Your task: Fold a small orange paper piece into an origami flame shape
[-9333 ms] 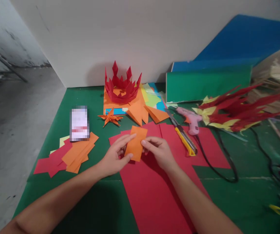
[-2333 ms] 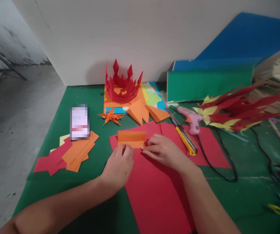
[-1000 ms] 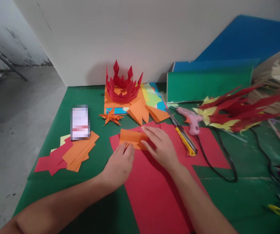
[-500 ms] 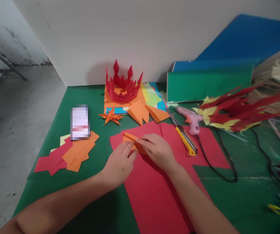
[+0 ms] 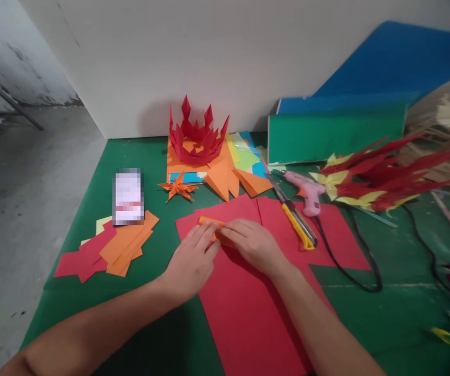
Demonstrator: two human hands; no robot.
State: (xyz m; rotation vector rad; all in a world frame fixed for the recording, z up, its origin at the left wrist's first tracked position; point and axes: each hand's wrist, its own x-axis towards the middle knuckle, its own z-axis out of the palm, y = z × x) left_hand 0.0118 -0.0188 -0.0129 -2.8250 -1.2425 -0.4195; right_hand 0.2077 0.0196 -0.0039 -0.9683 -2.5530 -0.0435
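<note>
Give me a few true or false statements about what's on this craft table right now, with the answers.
1. Both hands press a folded orange paper onto a red sheet. True; the left hand and right hand both rest on it.
2. The pink glue gun is in the right hand. False; it lies on the table beyond the yellow-handled cutter.
3. A red paper crown stands at the back near the wall. True.
4. The small orange paper star lies right of the glue gun. False; it lies left of it, near the phone.
5. The red sheet is rolled up. False; it lies flat.
</note>
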